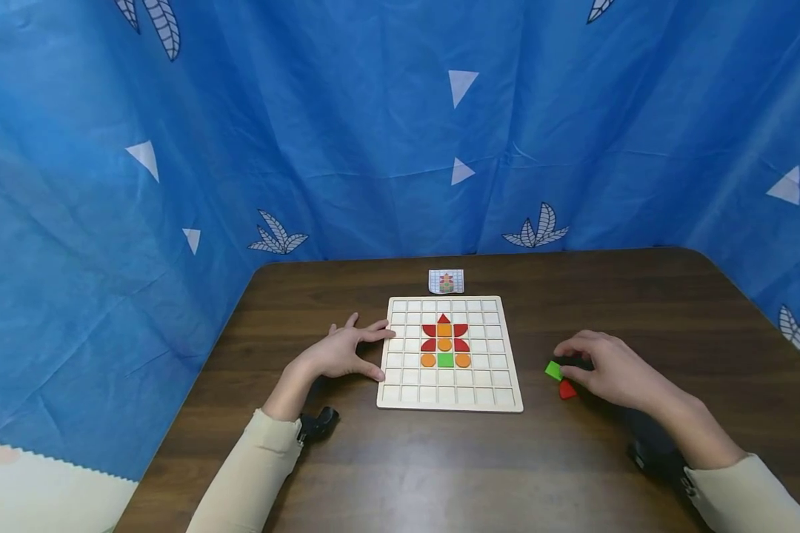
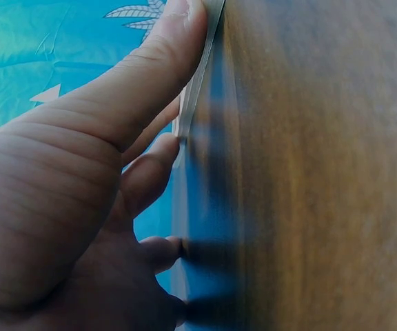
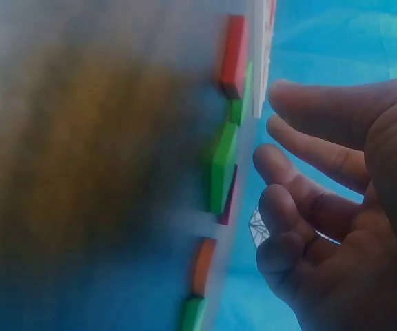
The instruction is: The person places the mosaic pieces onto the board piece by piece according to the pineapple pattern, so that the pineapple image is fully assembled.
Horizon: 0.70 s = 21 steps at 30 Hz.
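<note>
My left hand [image 1: 338, 352] is spread at the left edge of a pale wooden grid board [image 1: 420, 396], its thumb and fingertips right at the rim. On the board, red, orange and green pieces form a symmetrical figure, with a green square [image 1: 445, 360] in its bottom row. To the right of the board, my right hand [image 1: 600, 363] is over a few small blocks, fingers loosely bent. A green block [image 1: 553, 370] shows by its fingertips, and a red block [image 1: 567, 389] lies just below. In the right wrist view the fingers [image 3: 322, 103] stand apart from the blocks, holding nothing.
A small pattern card [image 1: 446, 281] lies behind the board. Beneath the right hand, the right wrist view shows an orange block [image 3: 202, 267] among other green and red ones. The dark wooden table [image 1: 440, 474] ends at a blue curtain [image 1: 387, 133].
</note>
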### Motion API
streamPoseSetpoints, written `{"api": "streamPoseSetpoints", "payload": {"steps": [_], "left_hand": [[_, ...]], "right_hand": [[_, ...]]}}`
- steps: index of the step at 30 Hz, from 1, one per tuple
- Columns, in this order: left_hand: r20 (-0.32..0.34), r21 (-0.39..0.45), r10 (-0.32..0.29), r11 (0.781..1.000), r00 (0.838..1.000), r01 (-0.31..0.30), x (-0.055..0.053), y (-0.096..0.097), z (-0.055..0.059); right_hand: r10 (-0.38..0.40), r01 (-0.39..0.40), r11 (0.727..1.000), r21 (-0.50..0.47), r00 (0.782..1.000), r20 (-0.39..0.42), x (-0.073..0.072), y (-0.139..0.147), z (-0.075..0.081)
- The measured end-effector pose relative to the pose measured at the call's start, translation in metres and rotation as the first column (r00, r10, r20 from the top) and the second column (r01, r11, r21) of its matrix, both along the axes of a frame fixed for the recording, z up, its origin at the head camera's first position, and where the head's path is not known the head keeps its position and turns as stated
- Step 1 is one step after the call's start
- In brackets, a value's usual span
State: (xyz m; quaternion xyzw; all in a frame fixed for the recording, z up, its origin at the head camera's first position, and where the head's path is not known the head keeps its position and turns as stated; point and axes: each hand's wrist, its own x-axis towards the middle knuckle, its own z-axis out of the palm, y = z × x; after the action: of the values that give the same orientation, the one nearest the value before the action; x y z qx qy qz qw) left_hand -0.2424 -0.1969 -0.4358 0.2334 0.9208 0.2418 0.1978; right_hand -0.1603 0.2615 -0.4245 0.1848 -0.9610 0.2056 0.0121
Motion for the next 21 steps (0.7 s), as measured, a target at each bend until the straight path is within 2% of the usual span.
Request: {"api": "streamPoseSetpoints", "payload": {"steps": [8, 21], "left_hand": [[-0.005, 0.008, 0.002, 1.000, 1.000, -0.002, 0.002, -0.001, -0.001], [-0.011, 0.001, 0.000, 1.000, 1.000, 0.000, 0.001, 0.000, -0.001]], "right_hand": [[-0.002, 0.001, 1.000, 0.023, 0.999, 0.048, 0.001, -0.014, -0.006], [0.039, -0.044, 0.996, 0.076, 0.997, 0.062, -0.007, -0.038, 0.001]]}}
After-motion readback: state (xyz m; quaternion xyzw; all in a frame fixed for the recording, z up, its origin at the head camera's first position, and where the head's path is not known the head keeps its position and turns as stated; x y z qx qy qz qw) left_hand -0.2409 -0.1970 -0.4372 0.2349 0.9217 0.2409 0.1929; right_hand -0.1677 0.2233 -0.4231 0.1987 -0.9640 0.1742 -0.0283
